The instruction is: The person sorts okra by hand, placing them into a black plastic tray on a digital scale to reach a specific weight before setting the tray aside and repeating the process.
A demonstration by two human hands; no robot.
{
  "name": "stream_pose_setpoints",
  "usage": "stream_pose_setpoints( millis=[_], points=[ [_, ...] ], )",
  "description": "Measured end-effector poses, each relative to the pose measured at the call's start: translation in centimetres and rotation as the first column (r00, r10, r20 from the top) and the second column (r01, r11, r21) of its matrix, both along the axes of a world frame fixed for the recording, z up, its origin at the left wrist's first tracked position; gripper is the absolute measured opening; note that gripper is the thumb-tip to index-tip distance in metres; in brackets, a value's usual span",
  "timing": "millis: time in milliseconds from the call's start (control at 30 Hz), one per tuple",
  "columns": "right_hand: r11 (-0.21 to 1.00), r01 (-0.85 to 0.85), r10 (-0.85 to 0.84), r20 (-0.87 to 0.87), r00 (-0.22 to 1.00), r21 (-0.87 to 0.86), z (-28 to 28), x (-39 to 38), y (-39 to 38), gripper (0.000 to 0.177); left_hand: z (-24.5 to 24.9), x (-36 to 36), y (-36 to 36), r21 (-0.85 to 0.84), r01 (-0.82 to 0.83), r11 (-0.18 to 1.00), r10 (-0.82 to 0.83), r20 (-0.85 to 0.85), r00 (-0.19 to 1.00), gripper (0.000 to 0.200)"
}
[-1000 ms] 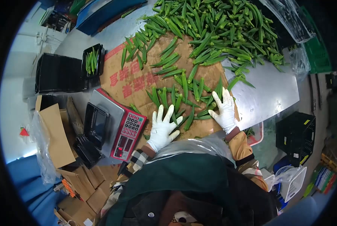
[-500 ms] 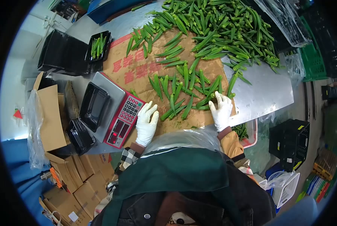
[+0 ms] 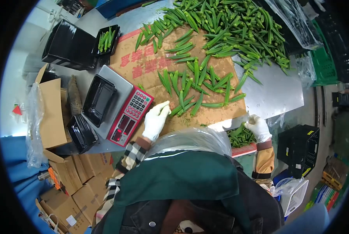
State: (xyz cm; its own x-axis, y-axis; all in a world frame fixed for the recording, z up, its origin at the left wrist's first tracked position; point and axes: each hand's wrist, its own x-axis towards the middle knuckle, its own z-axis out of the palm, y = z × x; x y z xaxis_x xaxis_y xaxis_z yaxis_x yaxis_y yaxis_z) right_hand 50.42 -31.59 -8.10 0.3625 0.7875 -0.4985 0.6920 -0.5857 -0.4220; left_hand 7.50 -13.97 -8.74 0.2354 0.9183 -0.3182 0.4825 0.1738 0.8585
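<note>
My left hand (image 3: 156, 121), in a white glove, is at the front of the cardboard sheet (image 3: 205, 121), between the scale and the loose okra pods (image 3: 198, 103). Its fingers are drawn together; whether anything is between them is hidden. Beyond the table's front edge, my right hand (image 3: 259, 128), also gloved, hangs over a red-rimmed crate (image 3: 244, 150) holding okra. The fingers of that hand are curled in, and I cannot make out what they hold. A large okra heap (image 3: 237, 27) covers the back of the table.
A red digital scale (image 3: 131, 115) with a black tray (image 3: 99, 100) on it stands to the left. Behind it is a small tray of okra (image 3: 106, 40) beside stacked black trays (image 3: 68, 45). An open carton (image 3: 51, 117) is at far left, a black crate (image 3: 299, 150) at lower right.
My right hand has left the pods on the cardboard and moved right and down over the crate; its fingers have curled. My left hand has shifted slightly right and its fingers have closed.
</note>
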Motion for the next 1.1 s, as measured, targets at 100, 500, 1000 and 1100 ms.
stream_pose_setpoints(
  millis=[100,500,1000,1100],
  points=[
    [0.878,0.116,-0.048,-0.155,0.987,0.464,0.7,-4.1,2.8,0.043,0.4,3.9,1.6,0.049,0.141,0.989,-0.129,-0.195,0.972,0.049],
    [0.583,-0.225,0.236,0.103,0.966,0.781,-2.3,-16.3,12.2,0.036,-2.3,-0.3,6.5,0.122,0.141,0.982,-0.129,-0.101,0.986,0.023],
    [0.911,-0.098,0.128,-0.048,0.991,0.401,-3.2,-13.8,7.7,0.042,-1.8,3.4,3.7,0.199,0.579,0.791,-0.415,-0.520,0.746,0.040],
    [0.874,0.349,-0.182,-0.438,0.880,0.338,-3.4,-9.8,7.6,0.043,-0.4,3.6,3.5,0.232,0.505,0.831,-0.401,-0.378,0.834,0.036]
  ],
)
